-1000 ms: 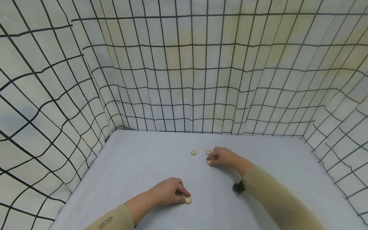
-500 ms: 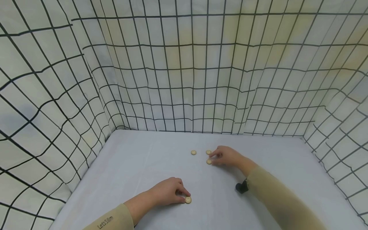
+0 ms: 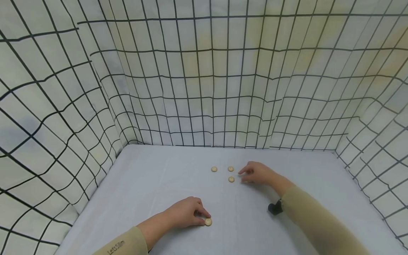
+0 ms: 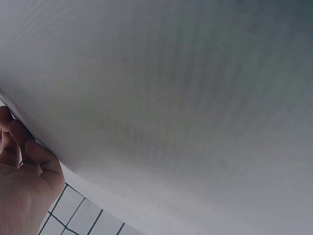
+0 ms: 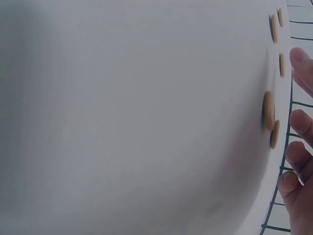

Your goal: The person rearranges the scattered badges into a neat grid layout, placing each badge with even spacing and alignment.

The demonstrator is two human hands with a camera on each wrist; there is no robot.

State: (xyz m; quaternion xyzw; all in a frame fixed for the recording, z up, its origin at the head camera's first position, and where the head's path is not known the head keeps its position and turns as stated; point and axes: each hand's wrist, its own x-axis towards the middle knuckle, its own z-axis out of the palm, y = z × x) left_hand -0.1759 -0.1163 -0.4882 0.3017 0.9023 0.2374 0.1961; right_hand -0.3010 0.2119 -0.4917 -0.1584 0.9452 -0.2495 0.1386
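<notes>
Near the front, my left hand (image 3: 188, 213) holds a pale, round wooden button (image 3: 208, 222) at the table, thumb at its left edge and index fingertip at its upper edge. In the left wrist view that hand's curled fingers (image 4: 43, 155) show, and its button is hidden. Farther back, my right hand (image 3: 258, 173) hovers with thumb and fingers parted, just right of two buttons, a back one (image 3: 231, 169) and a front one (image 3: 231, 179). Another button (image 3: 214, 169) lies left of the back one. Several buttons, including a larger-looking one (image 5: 269, 111), appear beside the right fingertips (image 5: 296, 152).
White cloth covers the table (image 3: 165, 173). A black-lined grid netting (image 3: 204, 81) over pale sheeting rises behind it and on both sides. A small black device (image 3: 275, 208) sits at the right wrist, under the sleeve.
My right hand has let go of the front button at the back group and drawn away to the right. That button stays on the table; the left hand has kept its place.
</notes>
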